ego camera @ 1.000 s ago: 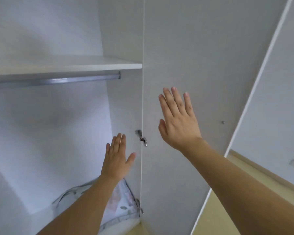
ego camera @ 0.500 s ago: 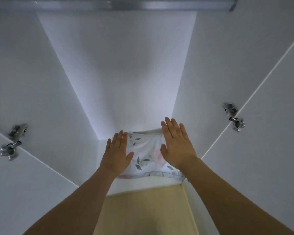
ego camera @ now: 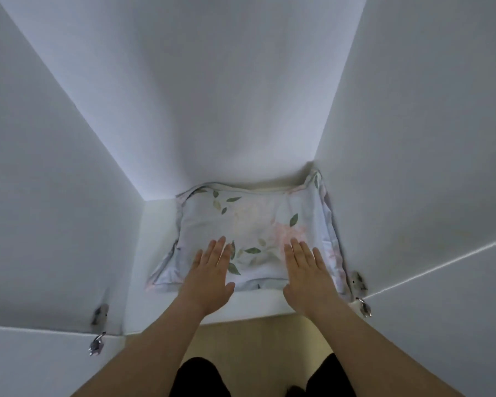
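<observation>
Two hands reach into a white wardrobe [ego camera: 212, 96], over a pillow [ego camera: 258, 222] in a pale blue cover printed with green leaves and pink flowers. The pillow lies flat on the wardrobe's bottom board [ego camera: 158, 224], pushed toward the right: its right edge touches the right side wall and curls up against it, its far edge lies at the back wall, and a bare strip of board shows on its left. The left hand [ego camera: 209, 277] is palm down over the pillow's near edge, left of middle. The right hand [ego camera: 308, 275] is palm down over the near edge too, right of middle. The two are well apart. Both sets of fingers [ego camera: 218, 250] are straight and close together, thumbs out to the inside, gripping nothing; whether they press on the cover or only touch it cannot be told. Metal hinges sit at the front corners, one on the left [ego camera: 99, 313] and one on the right [ego camera: 358, 282]. Below the board runs a beige floor [ego camera: 255, 333], and dark trousers [ego camera: 198, 376] show at the bottom edge.
</observation>
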